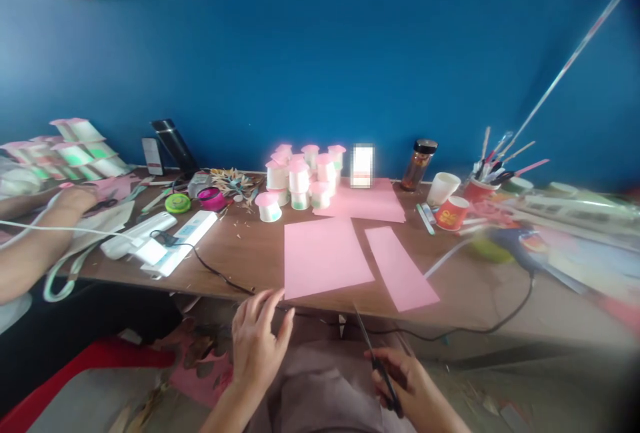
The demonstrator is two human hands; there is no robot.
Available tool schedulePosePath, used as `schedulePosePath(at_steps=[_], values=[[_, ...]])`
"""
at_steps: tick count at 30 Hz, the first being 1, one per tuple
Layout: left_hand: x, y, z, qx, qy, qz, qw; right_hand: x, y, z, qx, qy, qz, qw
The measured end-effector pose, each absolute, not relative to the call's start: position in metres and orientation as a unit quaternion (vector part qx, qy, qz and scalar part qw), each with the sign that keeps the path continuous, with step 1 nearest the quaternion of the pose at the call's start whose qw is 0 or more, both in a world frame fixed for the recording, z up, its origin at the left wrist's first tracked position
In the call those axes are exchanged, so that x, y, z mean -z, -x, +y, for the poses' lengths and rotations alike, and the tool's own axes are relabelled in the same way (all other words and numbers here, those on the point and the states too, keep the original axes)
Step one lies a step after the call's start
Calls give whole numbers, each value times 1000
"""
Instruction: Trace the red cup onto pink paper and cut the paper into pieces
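My left hand (257, 339) hovers with fingers spread just below the table's front edge, nearest the corner of a large pink paper sheet (323, 256). It holds nothing. My right hand (407, 383) is closed around the handles of a pair of scissors (375, 353), whose blades point up toward the table edge. A narrower pink paper strip (400, 266) lies to the right of the large sheet. A third pink sheet (367, 205) lies farther back.
A cluster of pink-capped white spools (300, 179) stands mid-table. Power strips (173, 246) and a black cable (480, 329) lie along the wooden table (240, 253). Paper cups (453, 211), a jar (417, 165) and a tool-filled cup (480, 186) stand right. Another person's arm (30, 253) rests at left.
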State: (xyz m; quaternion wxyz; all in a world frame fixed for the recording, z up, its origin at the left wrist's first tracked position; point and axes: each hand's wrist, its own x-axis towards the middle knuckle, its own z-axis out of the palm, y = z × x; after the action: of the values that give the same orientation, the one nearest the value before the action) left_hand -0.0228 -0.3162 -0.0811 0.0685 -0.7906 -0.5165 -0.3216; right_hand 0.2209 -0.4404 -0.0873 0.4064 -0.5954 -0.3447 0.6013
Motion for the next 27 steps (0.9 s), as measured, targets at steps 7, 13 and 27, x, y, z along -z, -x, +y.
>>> schedulePosePath(at_steps=[7,13,27], values=[[75,18,-305,239,884,-399,45,88,-219,-441,-568,592,-329,468],[87,33,-330,343,840,-419,-32,87,-224,-441,-567,586,-365,449],[81,-4,-328,452,177,-532,-694,88,-219,-446,-570,592,-337,460]])
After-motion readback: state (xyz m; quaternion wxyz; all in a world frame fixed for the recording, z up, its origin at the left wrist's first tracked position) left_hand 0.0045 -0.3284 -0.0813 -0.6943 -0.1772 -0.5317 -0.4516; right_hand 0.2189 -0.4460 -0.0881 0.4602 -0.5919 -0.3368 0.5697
